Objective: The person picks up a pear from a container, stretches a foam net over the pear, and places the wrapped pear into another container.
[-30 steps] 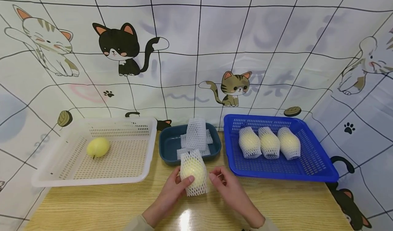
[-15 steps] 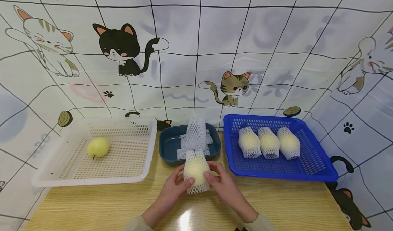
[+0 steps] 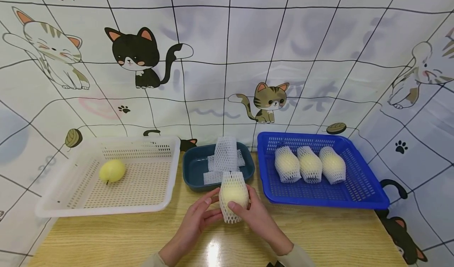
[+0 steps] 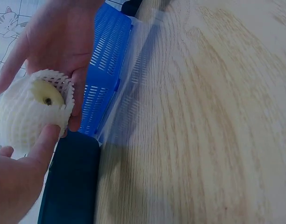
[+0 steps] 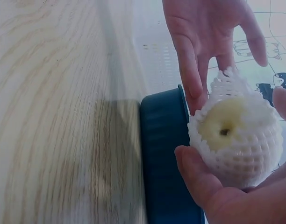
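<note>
A pear in a white foam net sleeve [image 3: 234, 196] is held above the table's middle by my right hand [image 3: 260, 215], its thumb across the front. In the right wrist view, the pear's bare end [image 5: 223, 130] shows through the sleeve's opening. My left hand [image 3: 195, 219] is at the sleeve's left side, fingers extended and not wrapped around it. Behind the pear, a dark teal tray [image 3: 193, 176] holds several flat foam net sleeves [image 3: 226, 156]. One bare yellow-green pear [image 3: 112, 170] lies in the white basket [image 3: 142, 210] at left.
The blue basket [image 3: 326, 201] at right holds 3 pears in foam nets [image 3: 309, 165], side by side toward its left. A cat-patterned sheet [image 3: 205, 81] rises behind the containers and along both sides. The wooden table [image 3: 124, 239] spreads in front.
The right hand has come in from the right and taken the sleeved pear, which has shifted slightly right. My left hand has loosened its grip, and its fingers have straightened.
</note>
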The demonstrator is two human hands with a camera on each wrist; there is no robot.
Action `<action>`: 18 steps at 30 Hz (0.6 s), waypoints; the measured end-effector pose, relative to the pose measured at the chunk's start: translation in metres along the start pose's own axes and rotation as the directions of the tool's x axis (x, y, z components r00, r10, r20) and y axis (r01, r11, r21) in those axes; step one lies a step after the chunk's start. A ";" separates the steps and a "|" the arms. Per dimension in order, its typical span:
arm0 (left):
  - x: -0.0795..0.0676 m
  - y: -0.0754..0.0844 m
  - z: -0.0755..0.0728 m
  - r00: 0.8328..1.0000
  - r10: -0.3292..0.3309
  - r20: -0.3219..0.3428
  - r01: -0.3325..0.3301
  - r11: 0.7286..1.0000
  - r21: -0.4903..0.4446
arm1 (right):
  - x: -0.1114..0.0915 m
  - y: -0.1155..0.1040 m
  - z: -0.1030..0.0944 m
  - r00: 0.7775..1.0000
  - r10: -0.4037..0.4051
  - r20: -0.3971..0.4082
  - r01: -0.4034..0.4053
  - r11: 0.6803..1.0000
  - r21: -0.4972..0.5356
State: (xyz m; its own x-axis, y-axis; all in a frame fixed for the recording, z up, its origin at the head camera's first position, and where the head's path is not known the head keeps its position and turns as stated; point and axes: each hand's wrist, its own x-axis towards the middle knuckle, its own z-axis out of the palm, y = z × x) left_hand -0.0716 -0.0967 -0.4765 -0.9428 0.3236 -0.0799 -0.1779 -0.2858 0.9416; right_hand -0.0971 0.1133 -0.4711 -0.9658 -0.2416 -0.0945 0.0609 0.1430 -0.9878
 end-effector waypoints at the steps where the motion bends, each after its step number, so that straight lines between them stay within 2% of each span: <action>1: 0.000 0.000 0.000 1.000 0.000 0.002 0.000 1.000 -0.001 | 0.000 0.000 0.000 1.000 -0.003 -0.012 0.003 1.000 -0.017; 5: 0.000 0.000 0.002 1.000 -0.004 -0.007 0.004 1.000 0.020 | 0.000 -0.001 -0.001 0.999 -0.010 -0.049 0.007 0.999 -0.050; 11: 0.005 -0.001 0.006 1.000 0.010 -0.027 -0.009 1.000 0.029 | -0.006 -0.005 -0.008 0.997 -0.024 -0.079 0.024 1.000 0.002; 15: 0.012 -0.001 0.013 0.999 0.031 -0.026 -0.029 0.998 0.055 | -0.016 -0.015 -0.020 0.995 -0.039 -0.091 0.041 0.999 0.025; 18: 0.019 -0.002 0.020 0.997 0.072 -0.005 -0.071 0.990 0.125 | -0.023 -0.027 -0.034 0.993 -0.058 -0.106 0.063 0.997 0.036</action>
State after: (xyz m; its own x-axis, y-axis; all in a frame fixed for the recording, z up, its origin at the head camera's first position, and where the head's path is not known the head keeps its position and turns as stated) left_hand -0.0834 -0.0721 -0.4732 -0.9547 0.2973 -0.0138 -0.0741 -0.1927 0.9785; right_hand -0.0846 0.1478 -0.4385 -0.9890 -0.1460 -0.0229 0.0093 0.0930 -0.9956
